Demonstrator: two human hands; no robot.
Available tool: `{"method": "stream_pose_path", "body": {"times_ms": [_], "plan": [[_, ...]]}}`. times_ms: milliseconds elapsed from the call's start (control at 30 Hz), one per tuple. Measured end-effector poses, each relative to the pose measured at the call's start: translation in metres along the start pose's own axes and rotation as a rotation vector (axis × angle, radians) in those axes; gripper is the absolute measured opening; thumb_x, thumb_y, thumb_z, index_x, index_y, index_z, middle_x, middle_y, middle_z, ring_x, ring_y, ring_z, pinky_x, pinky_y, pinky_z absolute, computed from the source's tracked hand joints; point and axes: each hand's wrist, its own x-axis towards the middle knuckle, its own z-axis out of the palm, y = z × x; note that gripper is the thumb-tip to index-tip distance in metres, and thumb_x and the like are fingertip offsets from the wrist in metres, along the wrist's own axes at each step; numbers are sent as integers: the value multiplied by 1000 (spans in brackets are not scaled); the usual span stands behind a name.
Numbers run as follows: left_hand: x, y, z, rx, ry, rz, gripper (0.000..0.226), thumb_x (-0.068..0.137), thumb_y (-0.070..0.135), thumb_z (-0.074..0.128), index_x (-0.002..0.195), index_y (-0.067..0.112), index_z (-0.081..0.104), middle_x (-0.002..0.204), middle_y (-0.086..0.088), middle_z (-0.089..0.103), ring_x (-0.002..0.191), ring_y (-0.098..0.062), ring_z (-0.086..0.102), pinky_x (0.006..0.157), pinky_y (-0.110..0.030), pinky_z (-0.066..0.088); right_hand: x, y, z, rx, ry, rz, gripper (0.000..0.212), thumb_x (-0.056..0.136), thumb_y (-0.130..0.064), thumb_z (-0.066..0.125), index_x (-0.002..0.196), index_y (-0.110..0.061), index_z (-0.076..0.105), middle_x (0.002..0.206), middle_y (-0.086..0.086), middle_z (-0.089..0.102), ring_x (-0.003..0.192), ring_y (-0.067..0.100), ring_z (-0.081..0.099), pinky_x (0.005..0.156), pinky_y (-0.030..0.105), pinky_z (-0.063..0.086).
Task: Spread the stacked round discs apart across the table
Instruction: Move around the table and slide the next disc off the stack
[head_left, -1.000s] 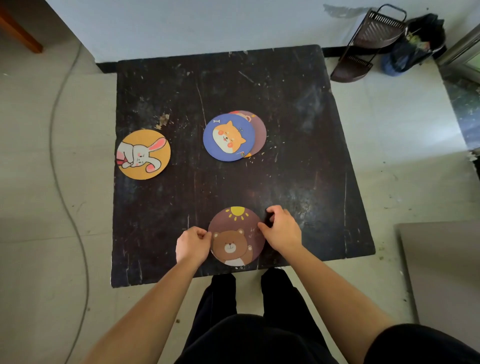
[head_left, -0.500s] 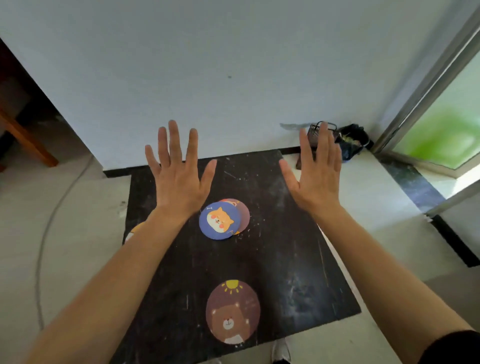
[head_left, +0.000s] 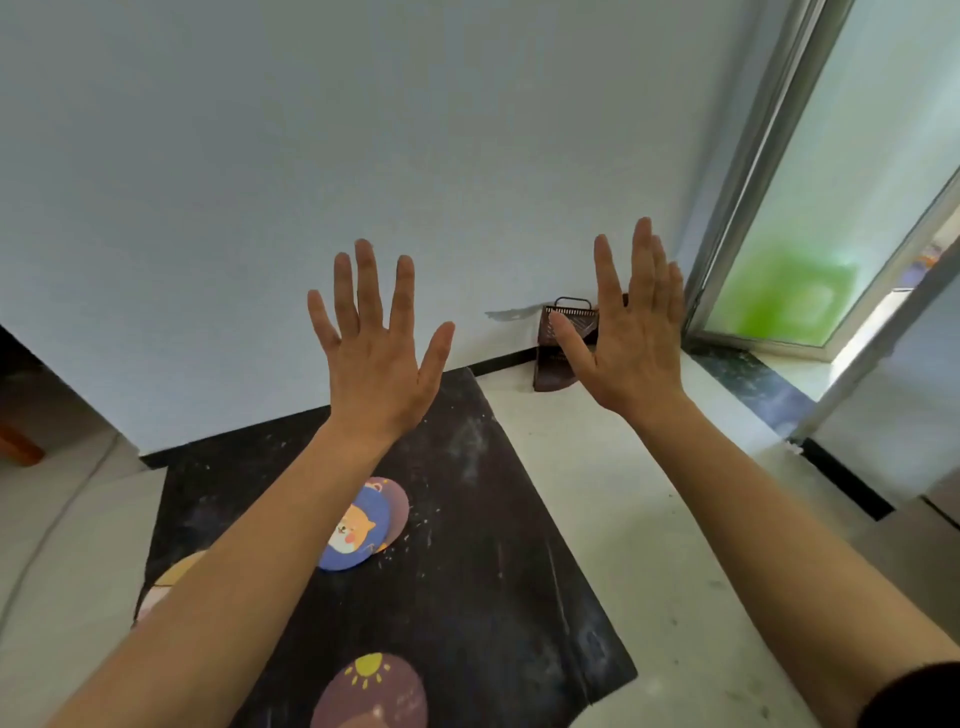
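My left hand (head_left: 376, 358) and my right hand (head_left: 631, 332) are raised in the air above the table, fingers spread, holding nothing. Below them on the dark table (head_left: 478, 571) a blue disc with an orange dog (head_left: 356, 530) lies on top of a brownish-purple disc (head_left: 396, 501), partly behind my left forearm. A purple disc with a yellow sun (head_left: 371, 691) lies at the near edge, cut off by the frame. Part of an orange disc (head_left: 174, 577) shows at the table's left edge, mostly hidden by my left arm.
A white wall stands behind the table. A dark brown metal rack (head_left: 563, 338) leans on the floor at the back right, partly behind my right hand. A glass sliding door (head_left: 810, 249) is to the right, and pale floor tiles surround the table.
Both hands let go of the bear disc at the near edge and rose into the air with fingers spread. The view tilted up and to the right.
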Motion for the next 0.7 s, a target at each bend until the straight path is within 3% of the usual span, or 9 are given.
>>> {"method": "stream_pose_path", "body": {"times_ms": [167, 367, 500, 700], "plan": [[11, 106, 56, 23, -55, -28, 77, 97, 64, 21, 157, 20, -1, 165, -16, -4, 151, -33, -8, 118, -61, -1, 3, 135, 26, 18, -1, -11, 84, 96, -66, 35, 160, -20, 5, 166, 20, -2, 154, 35, -1, 123, 54, 3], [2, 221, 118, 64, -276, -89, 78, 97, 62, 20, 156, 20, -10, 164, -14, -16, 150, -31, -16, 118, -62, -2, -5, 271, 42, 3, -195, -54, 84, 96, -65, 35, 160, -20, 4, 166, 21, -4, 153, 39, 0, 122, 58, 7], [11, 250, 127, 111, -330, -160, 78, 96, 64, 13, 155, 21, -10, 163, -13, -19, 149, -31, -18, 118, -61, -2, 12, 313, 55, 22, -253, -85, 84, 96, -66, 34, 160, -21, 4, 166, 19, -7, 153, 39, 0, 122, 56, 7], [40, 247, 144, 178, -295, -235, 78, 96, 64, 17, 156, 20, -8, 164, -13, -17, 150, -31, -16, 119, -60, -1, 55, 318, 104, 120, -281, -129, 86, 95, -68, 31, 160, -23, -2, 166, 18, -10, 153, 39, 0, 123, 55, 4]]}}
